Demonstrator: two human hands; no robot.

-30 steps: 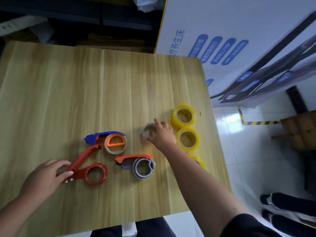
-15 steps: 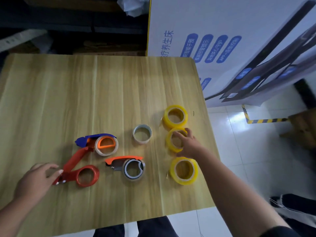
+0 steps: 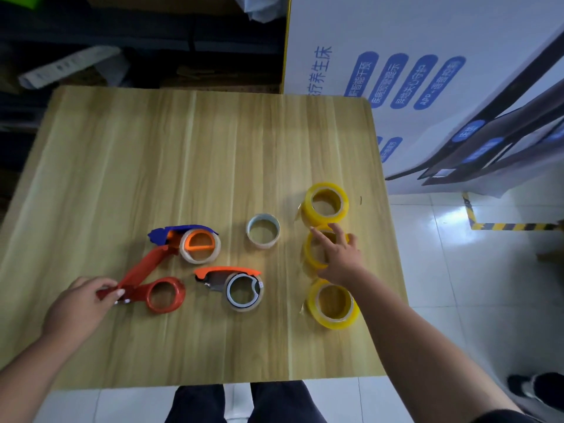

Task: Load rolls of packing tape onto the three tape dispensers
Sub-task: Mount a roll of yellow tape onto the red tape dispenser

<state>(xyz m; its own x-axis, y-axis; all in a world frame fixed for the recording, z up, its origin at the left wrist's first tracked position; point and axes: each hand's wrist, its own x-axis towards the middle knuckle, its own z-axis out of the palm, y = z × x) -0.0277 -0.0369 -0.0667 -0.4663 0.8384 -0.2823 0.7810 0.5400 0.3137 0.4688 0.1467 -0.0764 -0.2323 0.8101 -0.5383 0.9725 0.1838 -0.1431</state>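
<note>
Three tape dispensers lie on the wooden table. A blue-and-orange dispenser holds a pale roll. The orange-topped dispenser holds a clear roll on its grey hub. The hub ring of the red dispenser is bare. My left hand pinches the end of its red handle. To the right, three yellow tape rolls stand in a column: the far roll, the middle roll and the near roll. My right hand rests spread over the middle roll. A small pale roll lies between the dispensers and the yellow rolls.
A large white printed carton stands against the table's far right corner. The table's right edge runs just past the yellow rolls, with white floor tiles beyond. Dark clutter lies behind the table. My legs show below the near edge.
My right hand left the small pale roll, moved right to the middle yellow roll and now lies over it. My left hand has closed its fingertips on the red handle.
</note>
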